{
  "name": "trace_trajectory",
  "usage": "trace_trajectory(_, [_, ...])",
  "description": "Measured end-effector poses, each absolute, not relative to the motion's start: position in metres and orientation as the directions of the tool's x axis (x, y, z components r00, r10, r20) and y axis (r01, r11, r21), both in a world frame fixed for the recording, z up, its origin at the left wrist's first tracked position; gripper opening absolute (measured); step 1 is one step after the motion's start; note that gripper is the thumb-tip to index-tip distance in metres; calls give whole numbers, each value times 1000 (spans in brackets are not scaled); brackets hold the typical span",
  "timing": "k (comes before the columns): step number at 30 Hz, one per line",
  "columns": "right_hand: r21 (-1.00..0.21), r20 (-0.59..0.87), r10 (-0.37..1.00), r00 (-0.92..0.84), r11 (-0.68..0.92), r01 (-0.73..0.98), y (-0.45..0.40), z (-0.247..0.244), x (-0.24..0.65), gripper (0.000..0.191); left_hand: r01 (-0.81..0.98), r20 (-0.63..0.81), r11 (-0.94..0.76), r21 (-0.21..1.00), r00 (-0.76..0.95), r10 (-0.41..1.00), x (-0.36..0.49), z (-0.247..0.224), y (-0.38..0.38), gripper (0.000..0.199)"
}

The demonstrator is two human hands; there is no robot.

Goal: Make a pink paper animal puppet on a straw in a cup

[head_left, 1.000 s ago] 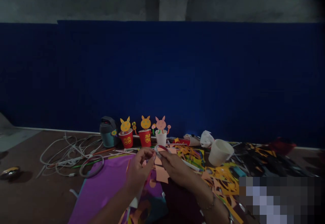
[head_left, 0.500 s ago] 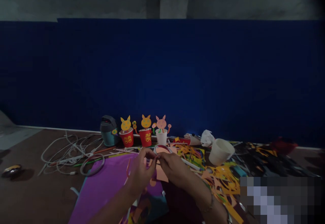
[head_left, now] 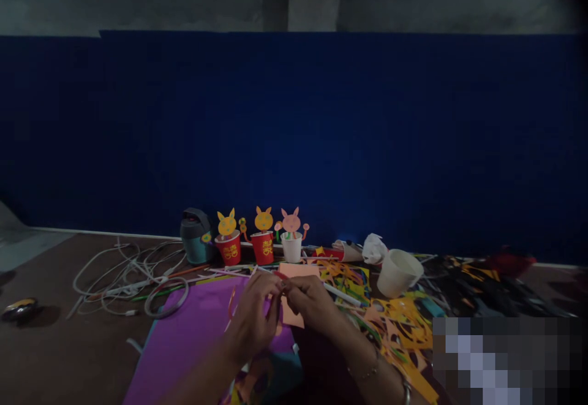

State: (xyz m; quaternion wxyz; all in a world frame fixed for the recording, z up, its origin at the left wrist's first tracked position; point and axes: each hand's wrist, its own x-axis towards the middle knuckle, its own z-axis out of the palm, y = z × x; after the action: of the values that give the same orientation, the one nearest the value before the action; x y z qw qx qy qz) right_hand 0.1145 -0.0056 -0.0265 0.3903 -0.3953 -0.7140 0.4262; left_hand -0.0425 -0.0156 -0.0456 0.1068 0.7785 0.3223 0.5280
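Forearms (head_left: pixel 202 375) run in from the near edge, which cuts them off, and a pixelated patch (head_left: pixel 500 361) hides the near right corner from me. Just ahead I see the left hand (head_left: pixel 252 312) and right hand (head_left: pixel 313 304) brought together, the fingertips of both pinching a small red piece (head_left: pixel 279 276); they cover most of it, so I cannot make out its shape. It shows by the left edge of some peach paper (head_left: pixel 293 315), to the right of a purple sheet (head_left: pixel 184 328). On the far right, a wide white cup (head_left: pixel 395 275) leans a little; I cannot see its bottom. Farther off, a left red cup (head_left: pixel 228 250) holds a yellow cat-faced cutout (head_left: pixel 226 225), a middle red cup (head_left: pixel 263 249) an orange cutout (head_left: pixel 263 220), and a small white cup (head_left: pixel 291 250) a pink cutout (head_left: pixel 291 222); their walls hide the lower parts. Left of these, a teal jug (head_left: pixel 195 238) conceals its contents. Behind everything stands a dim blue panel (head_left: pixel 294 135).
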Motion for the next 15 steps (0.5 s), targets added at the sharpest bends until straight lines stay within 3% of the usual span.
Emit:
trace_trajectory(2, [-939, 191, 891, -412, 288, 186, -4, -26, 114, 35, 348, 775, -778, 524, 186, 604, -40, -44, -18, 16])
trace_trajectory(4, [-905, 226, 887, -402, 343, 250, -1, -24, 115, 33, 290, 748, -727, 623, 53, 662, -37, -42, -20, 15])
trace_trajectory(7, [-662, 317, 884, -343, 465, 587, 8, -27, 123, 25, 76, 547, -542, 837, -170, 820, -33, -31, -21, 16])
trace_trajectory(10, [-394, 304, 906, -295, 402, 827, 16, -37, 137, 16, -148, 279, -308, 940, -191, 941, -33, -20, -16, 27])
trace_trajectory(13, [-319, 290, 934, -211, 302, 898, 18, -44, 147, 13, -229, 95, -131, 965, -162, 982, -35, -15, -9, 35])
trace_trajectory(15, [-300, 314, 937, -152, 250, 921, 15, -41, 149, 13, -225, 51, -78, 971, -122, 991, -35, -17, -7, 30])
